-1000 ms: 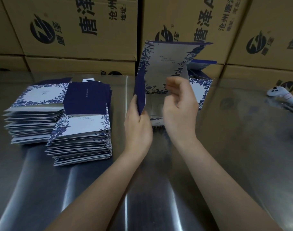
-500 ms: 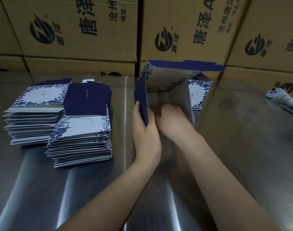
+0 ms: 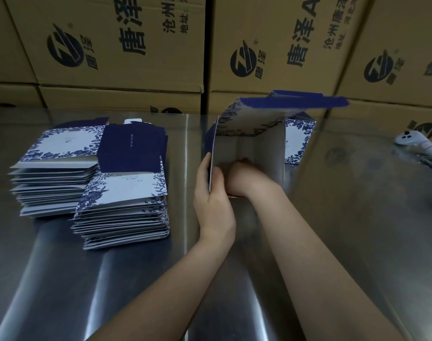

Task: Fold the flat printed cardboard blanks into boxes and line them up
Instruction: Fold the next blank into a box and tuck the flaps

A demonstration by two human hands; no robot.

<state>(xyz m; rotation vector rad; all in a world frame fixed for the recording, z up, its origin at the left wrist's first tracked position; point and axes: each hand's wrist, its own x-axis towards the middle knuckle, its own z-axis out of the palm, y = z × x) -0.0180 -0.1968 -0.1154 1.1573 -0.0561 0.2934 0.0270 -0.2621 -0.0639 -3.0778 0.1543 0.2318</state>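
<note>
A half-folded box (image 3: pixel 254 124) with blue floral print stands open toward me on the steel table, its lid flap sticking out flat to the right. My left hand (image 3: pixel 213 200) grips the box's left wall, thumb inside. My right hand (image 3: pixel 244 177) is reached inside the box with fingers curled and pressing low at the back; its fingertips are hidden. A finished printed box (image 3: pixel 299 140) stands right behind it. Two stacks of flat printed blanks (image 3: pixel 126 193) (image 3: pixel 55 173) lie at the left.
Large brown shipping cartons (image 3: pixel 126 45) form a wall along the table's back edge. A white controller-like device (image 3: pixel 417 143) lies at the far right. The steel table (image 3: pixel 357 217) stretches to the right and toward me.
The box has been lowered from upright in the air down onto the table. My right hand moved from the front flap into the box's inside. The lid flap swung down to level.
</note>
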